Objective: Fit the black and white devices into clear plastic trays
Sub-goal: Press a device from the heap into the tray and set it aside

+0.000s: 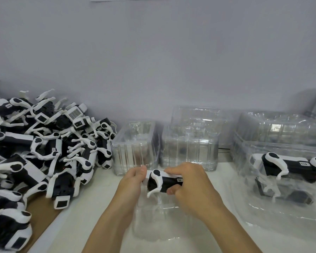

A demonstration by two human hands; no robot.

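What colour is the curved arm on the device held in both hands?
White, with a black oval patch at its top; the device body is black. Head view.

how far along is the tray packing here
Early on. Done: one packed tray on the right already holds a device. In hand: the left hand and right hand grip one device over a clear tray on the table. Left: a big pile of loose devices on the left, with stacks of empty trays behind.

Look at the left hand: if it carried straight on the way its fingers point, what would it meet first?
The left hand points away toward the wall, so it would probably meet the clear tray stack just beyond first; depth is uncertain.
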